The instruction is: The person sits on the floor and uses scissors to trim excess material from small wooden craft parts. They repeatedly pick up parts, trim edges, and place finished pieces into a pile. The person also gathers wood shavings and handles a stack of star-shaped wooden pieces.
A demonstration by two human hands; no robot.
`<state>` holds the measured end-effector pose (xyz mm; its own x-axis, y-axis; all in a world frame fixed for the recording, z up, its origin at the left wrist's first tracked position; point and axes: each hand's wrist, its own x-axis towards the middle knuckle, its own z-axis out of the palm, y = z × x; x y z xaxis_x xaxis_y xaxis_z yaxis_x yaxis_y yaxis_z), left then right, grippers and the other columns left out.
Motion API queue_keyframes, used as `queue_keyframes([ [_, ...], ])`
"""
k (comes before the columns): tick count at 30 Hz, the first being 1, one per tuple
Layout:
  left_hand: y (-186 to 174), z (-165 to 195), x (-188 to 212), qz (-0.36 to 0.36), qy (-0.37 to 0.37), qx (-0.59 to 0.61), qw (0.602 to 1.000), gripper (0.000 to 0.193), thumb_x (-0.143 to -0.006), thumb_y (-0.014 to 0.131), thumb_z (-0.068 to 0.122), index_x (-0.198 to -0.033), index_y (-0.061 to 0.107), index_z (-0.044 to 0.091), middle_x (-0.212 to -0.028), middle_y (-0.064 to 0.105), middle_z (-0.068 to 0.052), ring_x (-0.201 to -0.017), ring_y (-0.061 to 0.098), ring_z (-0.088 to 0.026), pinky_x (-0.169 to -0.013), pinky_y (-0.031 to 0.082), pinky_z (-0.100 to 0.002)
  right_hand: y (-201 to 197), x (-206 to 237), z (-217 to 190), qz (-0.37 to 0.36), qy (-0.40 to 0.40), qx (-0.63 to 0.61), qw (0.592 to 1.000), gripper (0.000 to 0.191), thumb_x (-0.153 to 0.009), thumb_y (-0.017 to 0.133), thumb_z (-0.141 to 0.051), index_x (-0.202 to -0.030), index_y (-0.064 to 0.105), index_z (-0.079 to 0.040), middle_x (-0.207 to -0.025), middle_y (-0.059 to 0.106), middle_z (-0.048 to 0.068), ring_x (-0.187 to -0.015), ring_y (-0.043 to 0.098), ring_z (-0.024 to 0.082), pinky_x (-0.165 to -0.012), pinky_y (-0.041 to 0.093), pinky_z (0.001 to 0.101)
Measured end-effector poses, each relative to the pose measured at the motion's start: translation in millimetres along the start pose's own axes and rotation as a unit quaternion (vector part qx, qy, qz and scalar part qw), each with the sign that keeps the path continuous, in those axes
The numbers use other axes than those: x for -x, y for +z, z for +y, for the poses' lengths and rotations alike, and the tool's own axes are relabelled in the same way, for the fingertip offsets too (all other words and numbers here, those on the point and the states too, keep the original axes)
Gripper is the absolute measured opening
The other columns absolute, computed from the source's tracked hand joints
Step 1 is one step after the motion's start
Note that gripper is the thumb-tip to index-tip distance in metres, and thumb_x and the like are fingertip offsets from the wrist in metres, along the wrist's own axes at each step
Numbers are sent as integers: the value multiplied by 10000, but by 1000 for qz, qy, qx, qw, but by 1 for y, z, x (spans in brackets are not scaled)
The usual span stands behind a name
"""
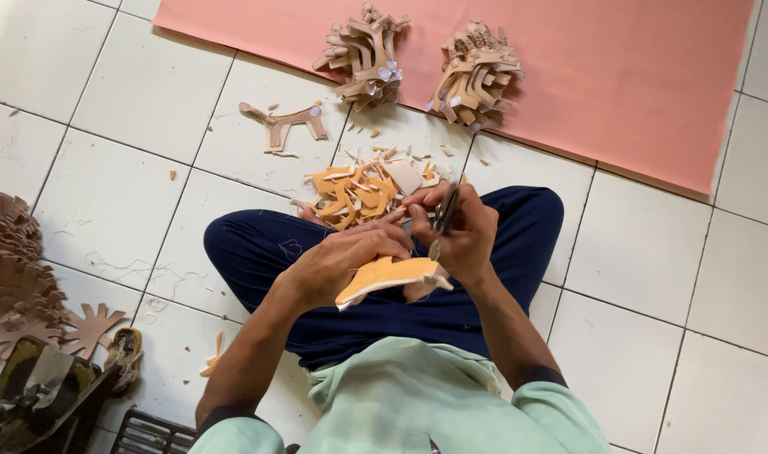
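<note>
Two hands [401, 248] on one tan cutout [388, 276], one knife [443, 220], two stacks [418, 63]

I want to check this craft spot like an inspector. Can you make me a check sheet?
Surface: white tile floor, pink sheet at the far side.
Job's things: tan cutout held over the lap; scissors.
Clutter: offcuts; two cutout piles; brown shapes.
Grippers: left hand grips the cutout; right hand holds the scissors.
Cables: nothing seen.
Surroundings: dark machine, lower left corner.
</note>
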<state>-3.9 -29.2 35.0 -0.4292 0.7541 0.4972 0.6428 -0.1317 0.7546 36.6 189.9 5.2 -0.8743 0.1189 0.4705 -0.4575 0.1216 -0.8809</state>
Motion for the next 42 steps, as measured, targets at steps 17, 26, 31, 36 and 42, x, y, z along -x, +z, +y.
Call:
queue_keyframes([
  [17, 19, -47, -16, 444, -207, 351, 798, 353, -981, 675, -5, -1302, 528, -18, -1159, 674, -185, -1090, 710, -250, -916, 620, -418, -3, 41, 36, -156, 252, -101, 950, 495, -1059, 587, -450, -1123, 699, 27, -660, 548, -30, -522, 491, 24, -468, 381, 193],
  [26, 22, -33, -16, 444, -198, 323, 812, 334, -961, 698, -19, -1258, 544, -26, -1186, 652, -181, -1127, 707, -256, -880, 628, -397, -5, 39, 22, -164, 267, -92, 945, 561, -991, 619, -512, -1062, 713, 37, -568, 511, -55, -441, 436, 11, -400, 324, 187],
  [31, 21, -30, -17, 444, -207, 335, 805, 328, -968, 704, -22, -1255, 546, -32, -1169, 640, -170, -1095, 700, -239, -881, 678, -387, -6, 37, 20, -173, 271, -72, 944, 551, -966, 650, -516, -1050, 716, 24, -521, 500, -53, -414, 426, 14, -390, 309, 188],
  [36, 21, -30, -16, 441, -208, 321, 812, 313, -966, 695, -17, -1244, 553, -32, -1150, 648, -169, -1079, 717, -225, -846, 636, -370, -5, 39, 21, -173, 253, -51, 950, 550, -980, 647, -531, -1051, 724, 8, -561, 528, -60, -454, 463, 10, -410, 331, 189],
  [42, 21, -31, -13, 434, -216, 323, 813, 312, -969, 696, -20, -1247, 555, -34, -1142, 652, -169, -1066, 714, -223, -859, 684, -368, -3, 44, 25, -144, 292, -95, 941, 471, -973, 661, -468, -967, 719, -1, -484, 473, -65, -392, 404, 9, -365, 298, 186],
])
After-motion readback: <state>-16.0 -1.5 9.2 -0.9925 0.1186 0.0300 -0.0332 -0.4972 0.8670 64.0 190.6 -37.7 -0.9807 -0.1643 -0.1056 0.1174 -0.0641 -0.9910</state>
